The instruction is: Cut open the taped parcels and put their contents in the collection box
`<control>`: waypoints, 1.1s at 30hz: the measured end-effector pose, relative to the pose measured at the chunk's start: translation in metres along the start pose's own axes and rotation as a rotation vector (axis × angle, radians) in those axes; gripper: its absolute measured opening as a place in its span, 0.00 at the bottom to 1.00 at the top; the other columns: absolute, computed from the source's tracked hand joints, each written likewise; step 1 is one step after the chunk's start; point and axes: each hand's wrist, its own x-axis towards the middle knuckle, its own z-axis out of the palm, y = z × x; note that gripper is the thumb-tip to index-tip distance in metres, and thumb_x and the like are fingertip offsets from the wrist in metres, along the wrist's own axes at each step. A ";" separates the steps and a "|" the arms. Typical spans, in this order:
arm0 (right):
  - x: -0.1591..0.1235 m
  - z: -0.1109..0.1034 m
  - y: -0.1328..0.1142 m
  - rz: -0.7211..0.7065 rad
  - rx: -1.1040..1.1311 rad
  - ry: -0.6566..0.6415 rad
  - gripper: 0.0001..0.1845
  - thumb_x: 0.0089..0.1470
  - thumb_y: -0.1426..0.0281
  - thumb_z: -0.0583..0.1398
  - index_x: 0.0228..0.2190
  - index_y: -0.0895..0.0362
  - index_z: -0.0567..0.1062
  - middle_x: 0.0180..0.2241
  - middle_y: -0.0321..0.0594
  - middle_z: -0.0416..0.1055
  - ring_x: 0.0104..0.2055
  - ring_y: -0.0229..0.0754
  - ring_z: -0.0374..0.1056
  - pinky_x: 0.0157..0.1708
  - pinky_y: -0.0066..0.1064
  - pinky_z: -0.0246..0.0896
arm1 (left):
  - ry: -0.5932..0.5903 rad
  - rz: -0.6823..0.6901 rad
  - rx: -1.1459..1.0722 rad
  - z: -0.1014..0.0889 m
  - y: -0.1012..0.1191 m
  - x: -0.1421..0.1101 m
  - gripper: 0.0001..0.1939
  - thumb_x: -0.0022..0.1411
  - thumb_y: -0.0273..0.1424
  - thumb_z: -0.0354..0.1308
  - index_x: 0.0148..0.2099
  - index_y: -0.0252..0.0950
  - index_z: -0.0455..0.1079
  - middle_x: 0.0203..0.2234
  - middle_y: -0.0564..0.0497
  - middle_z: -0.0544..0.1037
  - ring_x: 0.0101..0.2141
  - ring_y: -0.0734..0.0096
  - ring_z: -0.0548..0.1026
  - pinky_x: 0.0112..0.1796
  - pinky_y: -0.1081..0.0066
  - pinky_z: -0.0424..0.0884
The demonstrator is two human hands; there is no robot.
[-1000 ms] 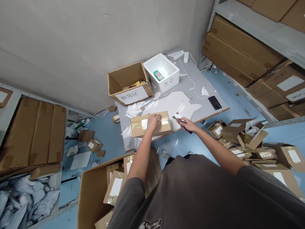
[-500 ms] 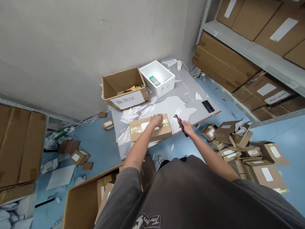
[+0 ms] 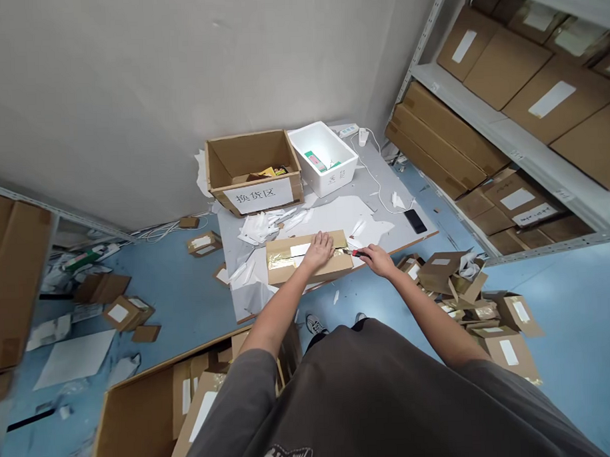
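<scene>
A taped cardboard parcel [image 3: 286,264] with a white label lies on the grey table [image 3: 385,220] near its front edge. My left hand [image 3: 320,249] rests flat on the parcel's top, fingers spread. My right hand [image 3: 379,259] is closed round a red and black box cutter [image 3: 356,253], whose tip touches the parcel's right end at the tape.
An open cardboard box [image 3: 253,169] with a written label and a white foam box [image 3: 325,157] stand at the table's back. A black phone [image 3: 415,220] with a white cable lies at the right. Paper scraps litter the table; boxes fill the floor and the shelves [image 3: 501,115].
My right hand has brought the cutter from beside the parcel to its right end. My left hand has stayed on the parcel's top. The camera has shifted.
</scene>
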 end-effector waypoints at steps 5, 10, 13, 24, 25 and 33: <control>0.013 -0.006 0.007 -0.104 -0.086 -0.031 0.20 0.72 0.62 0.58 0.60 0.48 0.79 0.48 0.48 0.74 0.52 0.53 0.69 0.52 0.40 0.65 | 0.059 -0.001 -0.012 0.010 -0.003 0.002 0.27 0.79 0.35 0.46 0.71 0.26 0.68 0.71 0.29 0.67 0.74 0.40 0.60 0.72 0.43 0.55; 0.016 -0.010 0.018 -0.146 -0.074 -0.028 0.19 0.74 0.62 0.56 0.60 0.48 0.78 0.47 0.47 0.74 0.53 0.52 0.69 0.51 0.39 0.64 | 0.101 0.002 -0.032 0.018 -0.007 0.002 0.26 0.78 0.34 0.49 0.70 0.27 0.70 0.70 0.29 0.69 0.73 0.41 0.61 0.71 0.42 0.56; 0.022 -0.012 0.021 -0.173 -0.112 -0.028 0.19 0.74 0.62 0.56 0.59 0.48 0.79 0.46 0.47 0.73 0.51 0.53 0.68 0.49 0.39 0.63 | 0.128 -0.006 -0.040 0.021 -0.009 0.002 0.25 0.77 0.34 0.50 0.69 0.29 0.71 0.69 0.30 0.70 0.73 0.42 0.62 0.71 0.41 0.57; 0.048 -0.017 0.022 -0.346 -0.254 -0.013 0.18 0.74 0.64 0.57 0.58 0.48 0.79 0.48 0.51 0.73 0.50 0.54 0.65 0.46 0.39 0.58 | 0.156 -0.068 0.010 0.028 -0.007 -0.001 0.24 0.76 0.35 0.52 0.67 0.29 0.73 0.68 0.31 0.72 0.72 0.42 0.64 0.70 0.40 0.60; 0.052 -0.018 0.023 -0.360 -0.249 -0.016 0.18 0.74 0.64 0.57 0.59 0.48 0.79 0.48 0.50 0.73 0.50 0.54 0.65 0.46 0.39 0.58 | 0.149 -0.070 0.018 0.028 -0.006 -0.001 0.24 0.76 0.35 0.52 0.67 0.29 0.73 0.67 0.31 0.72 0.72 0.42 0.64 0.70 0.40 0.61; 0.083 -0.028 0.029 -0.342 -0.129 -0.029 0.17 0.73 0.63 0.58 0.57 0.46 0.81 0.47 0.50 0.73 0.50 0.55 0.65 0.48 0.40 0.58 | 0.091 -0.116 0.050 0.015 0.004 -0.006 0.25 0.77 0.34 0.52 0.69 0.31 0.71 0.70 0.32 0.70 0.74 0.47 0.61 0.72 0.43 0.58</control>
